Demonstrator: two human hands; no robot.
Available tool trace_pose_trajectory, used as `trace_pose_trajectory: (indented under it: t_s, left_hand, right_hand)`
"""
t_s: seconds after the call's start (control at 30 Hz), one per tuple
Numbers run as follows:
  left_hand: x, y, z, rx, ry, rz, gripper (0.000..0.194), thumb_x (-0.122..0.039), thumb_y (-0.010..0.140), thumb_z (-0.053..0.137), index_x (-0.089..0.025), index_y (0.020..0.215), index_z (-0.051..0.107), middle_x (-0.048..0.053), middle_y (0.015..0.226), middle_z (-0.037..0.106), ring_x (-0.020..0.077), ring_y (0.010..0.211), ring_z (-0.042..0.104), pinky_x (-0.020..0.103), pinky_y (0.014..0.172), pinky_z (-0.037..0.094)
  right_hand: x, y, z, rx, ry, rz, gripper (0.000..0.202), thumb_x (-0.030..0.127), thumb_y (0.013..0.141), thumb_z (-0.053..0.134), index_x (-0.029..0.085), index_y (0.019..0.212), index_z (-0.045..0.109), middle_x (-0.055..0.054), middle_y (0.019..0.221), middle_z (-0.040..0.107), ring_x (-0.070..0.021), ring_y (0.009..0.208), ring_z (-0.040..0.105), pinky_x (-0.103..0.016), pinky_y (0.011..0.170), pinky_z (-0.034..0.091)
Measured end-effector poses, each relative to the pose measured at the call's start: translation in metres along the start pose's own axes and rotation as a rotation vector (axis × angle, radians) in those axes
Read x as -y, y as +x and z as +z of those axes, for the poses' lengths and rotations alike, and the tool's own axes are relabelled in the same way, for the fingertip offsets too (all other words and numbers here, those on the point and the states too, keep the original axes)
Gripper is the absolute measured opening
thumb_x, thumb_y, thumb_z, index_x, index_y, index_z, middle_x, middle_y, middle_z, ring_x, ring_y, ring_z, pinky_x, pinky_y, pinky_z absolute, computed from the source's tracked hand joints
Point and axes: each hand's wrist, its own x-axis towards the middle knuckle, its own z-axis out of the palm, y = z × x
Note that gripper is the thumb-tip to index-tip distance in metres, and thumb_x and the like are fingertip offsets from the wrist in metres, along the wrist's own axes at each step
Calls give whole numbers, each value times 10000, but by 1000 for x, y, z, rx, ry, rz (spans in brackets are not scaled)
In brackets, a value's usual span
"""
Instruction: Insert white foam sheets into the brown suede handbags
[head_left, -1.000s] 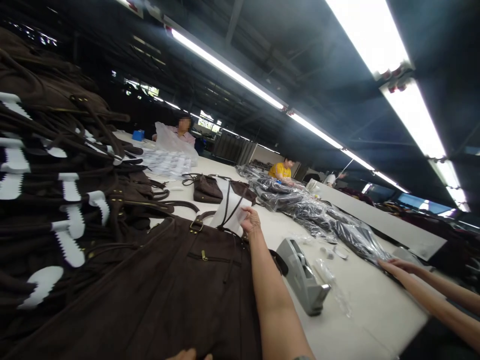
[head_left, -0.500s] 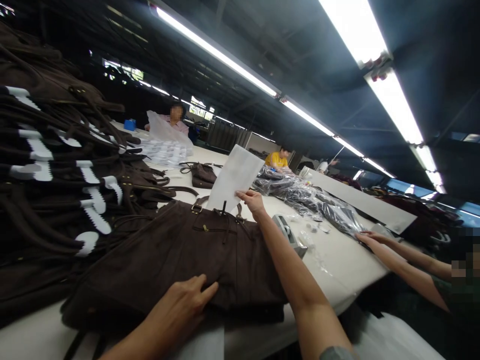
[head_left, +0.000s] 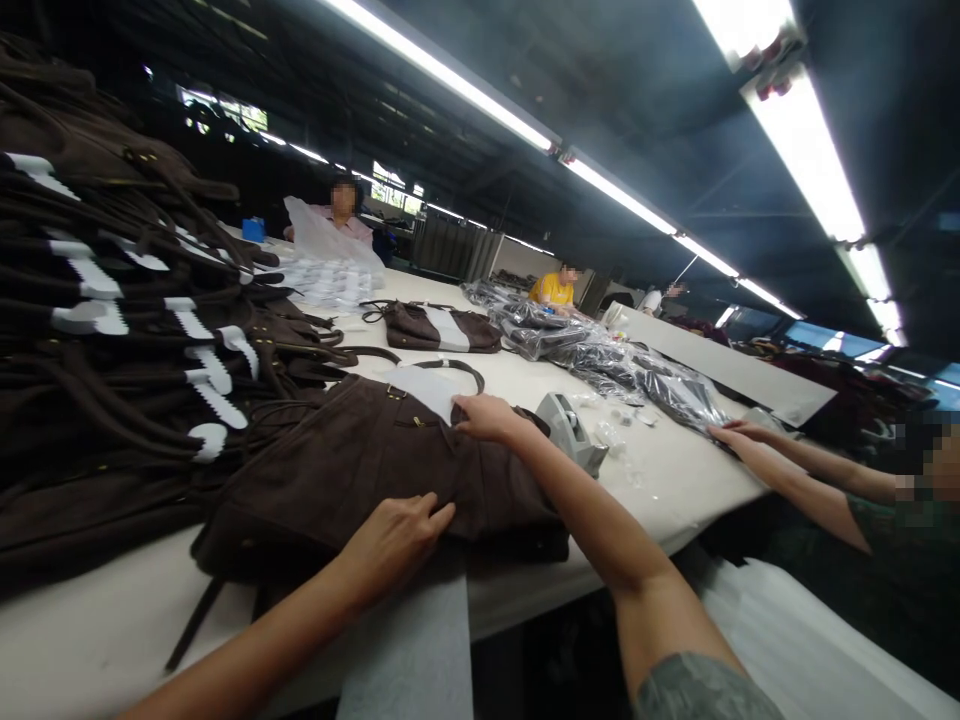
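Observation:
A dark brown handbag [head_left: 322,470] lies in front of me on the white table, its handles pointing away. My right hand [head_left: 484,415] pinches a white sheet [head_left: 426,388], which lies across the bag's top between the handles. My left hand [head_left: 401,530] rests on the front of the bag, low down, fingers bent and pressed to the fabric; what the fingertips grip, if anything, is hidden. Beyond the bag is another brown bag [head_left: 442,328] with a white band around it.
Brown bags [head_left: 97,400] with white-wrapped handles are piled at left. A grey tape dispenser [head_left: 566,430] stands right of the bag. Plastic-wrapped bags [head_left: 577,350] lie behind it. Another person's hands [head_left: 739,435] touch them. Two more people sit across the table.
My right hand has lowered the white sheet from upright above the bag onto its top. The bag's left end has shifted right, and the banded bag behind is now uncovered.

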Motion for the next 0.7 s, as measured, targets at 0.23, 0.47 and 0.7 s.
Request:
trace_pose_trajectory:
  t_s: [0.23,0.47,0.7]
  left_hand:
    - [5,-4,5,-32,-79,-1,359,-117,903,446,-179,1230,580,70,953,635,190,827,644,289,711,500]
    - [10,6,0,83,-33,-1,391,-170,895,501,-199,1280,567,60,989,647,190,856,657,265,695,470]
    - [4,-13,10,-9,11,73,497,-141,893,483,-165,1389,480,105,1150,620,223,999,604,312,831,481]
  right_hand:
    - [20,-183,-4,-22,255,-590,489,26,828,488,283,1206,659,-34,1185,681,-174,1040,629,-277,901,486]
    - [36,-250,97,-161,21,-668,316,202,971,486,236,1270,580,-79,1431,528,-245,1321,462,-472,1075,379]
    - [66,-242,38,-512,496,-555,279,136,949,412,167,1153,599,-70,988,745,-169,868,672,-314,736,495]
